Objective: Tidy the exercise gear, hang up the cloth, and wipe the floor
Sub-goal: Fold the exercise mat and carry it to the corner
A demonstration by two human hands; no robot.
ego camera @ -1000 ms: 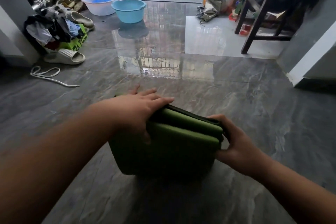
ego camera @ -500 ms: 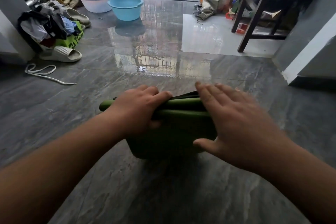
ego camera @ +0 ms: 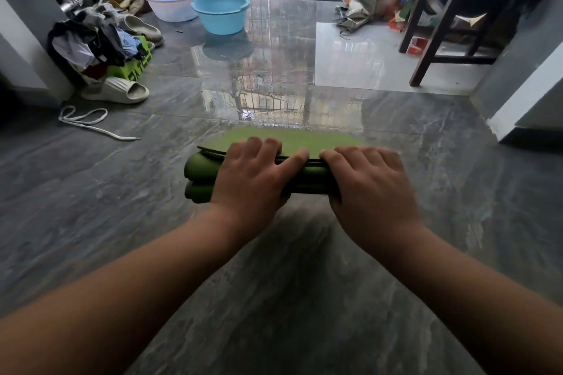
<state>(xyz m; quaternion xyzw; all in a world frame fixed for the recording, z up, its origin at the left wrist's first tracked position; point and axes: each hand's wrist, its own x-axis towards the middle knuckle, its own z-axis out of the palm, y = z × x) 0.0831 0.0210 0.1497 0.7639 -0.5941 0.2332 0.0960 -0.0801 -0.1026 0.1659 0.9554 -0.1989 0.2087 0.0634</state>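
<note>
A green exercise mat (ego camera: pixel 198 179), folded into a thick bundle, lies on the dark grey tile floor (ego camera: pixel 91 207) in front of me. A flat lighter green part of it shows just beyond my fingers. My left hand (ego camera: pixel 249 179) lies on top of the bundle's middle, fingers curled over its far edge. My right hand (ego camera: pixel 368 183) presses on its right end, hiding that end. Both hands grip the bundle side by side, thumbs almost touching.
A white rope (ego camera: pixel 88 122) and a beige slipper (ego camera: pixel 122 91) lie at the left by a pile of clothes (ego camera: pixel 88 46). A white basin (ego camera: pixel 172 4) and a blue basin (ego camera: pixel 221 14) stand at the back. A dark wooden stool (ego camera: pixel 441 27) stands back right beside a wall corner (ego camera: pixel 524 94).
The mat bundle has tipped from standing upright to lying flat on the floor. My right hand moved from its side to on top, beside my left hand.
</note>
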